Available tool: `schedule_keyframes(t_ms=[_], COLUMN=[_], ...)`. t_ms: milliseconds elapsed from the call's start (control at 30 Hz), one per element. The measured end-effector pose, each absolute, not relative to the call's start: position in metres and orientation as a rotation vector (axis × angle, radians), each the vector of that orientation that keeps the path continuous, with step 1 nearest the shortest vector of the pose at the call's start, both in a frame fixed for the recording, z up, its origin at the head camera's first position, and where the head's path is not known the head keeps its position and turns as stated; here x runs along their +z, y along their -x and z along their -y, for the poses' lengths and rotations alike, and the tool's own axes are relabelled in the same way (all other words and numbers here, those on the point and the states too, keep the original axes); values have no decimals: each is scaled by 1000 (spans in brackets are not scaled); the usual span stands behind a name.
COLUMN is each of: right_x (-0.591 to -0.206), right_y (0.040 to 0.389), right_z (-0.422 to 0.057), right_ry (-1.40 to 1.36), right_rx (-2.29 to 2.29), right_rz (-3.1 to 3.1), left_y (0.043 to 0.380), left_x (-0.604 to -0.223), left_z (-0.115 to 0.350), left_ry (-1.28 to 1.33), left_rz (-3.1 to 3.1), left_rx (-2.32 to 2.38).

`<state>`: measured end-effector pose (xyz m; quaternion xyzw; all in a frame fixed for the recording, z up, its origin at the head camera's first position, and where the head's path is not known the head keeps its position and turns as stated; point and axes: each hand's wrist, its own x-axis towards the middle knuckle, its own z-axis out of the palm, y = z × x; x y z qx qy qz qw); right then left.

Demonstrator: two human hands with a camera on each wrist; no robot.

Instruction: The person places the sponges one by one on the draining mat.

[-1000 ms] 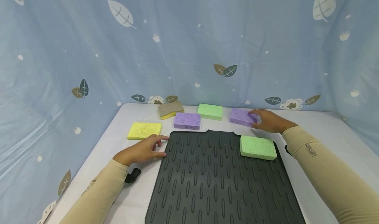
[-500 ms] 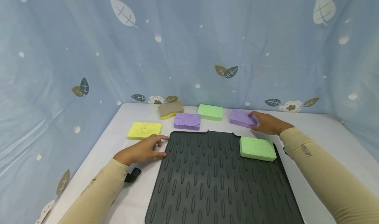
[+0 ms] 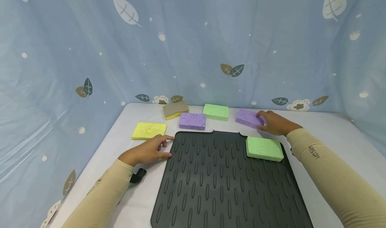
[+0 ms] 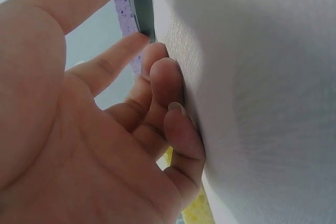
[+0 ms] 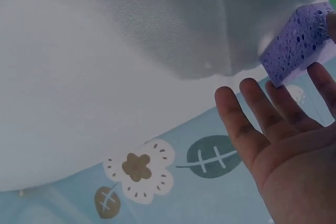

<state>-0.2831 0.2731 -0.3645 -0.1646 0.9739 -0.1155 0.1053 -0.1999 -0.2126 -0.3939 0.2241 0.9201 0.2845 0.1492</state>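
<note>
At the back right of the white table, my right hand (image 3: 276,122) pinches the right end of a purple sponge (image 3: 248,118) between thumb and fingers. In the right wrist view, thumb and index finger meet opposite sides of that pitted purple sponge (image 5: 296,45); the other fingers are extended. My left hand (image 3: 145,151) rests beside a black ribbed mat (image 3: 211,181), index fingertip and thumb at its left edge. In the left wrist view, its other fingers (image 4: 167,82) bend loosely against the table. A light green sponge (image 3: 264,149) lies on the mat's back right corner.
Behind the mat lie another purple sponge (image 3: 192,121), a green sponge (image 3: 215,111) and a brown-topped yellow sponge (image 3: 176,109). A yellow sponge (image 3: 149,131) sits beyond my left hand. A blue patterned curtain (image 3: 193,47) hangs along the table's back and left side.
The view has shifted slightly. Both hands stay almost where they were, the right at the purple sponge and the left at the mat's edge.
</note>
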Motion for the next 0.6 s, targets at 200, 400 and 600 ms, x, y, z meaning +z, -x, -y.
schedule_keyframes(t_ms=[200,400,600], right_x=[-360,-356,-355], right_y=[279,281,279], right_z=[-271,-276,-284], right_ry=[476,504,511], right_rx=[-330,-304,-368], right_rz=[-2876,-2920,-2930], left_y=[199,199,200], left_x=[-393,-394,-396], left_z=[212,211,213], left_ry=[-637,-636,-643], left_rz=[-2646,-2645,-2652], left_rx=[812,815,817])
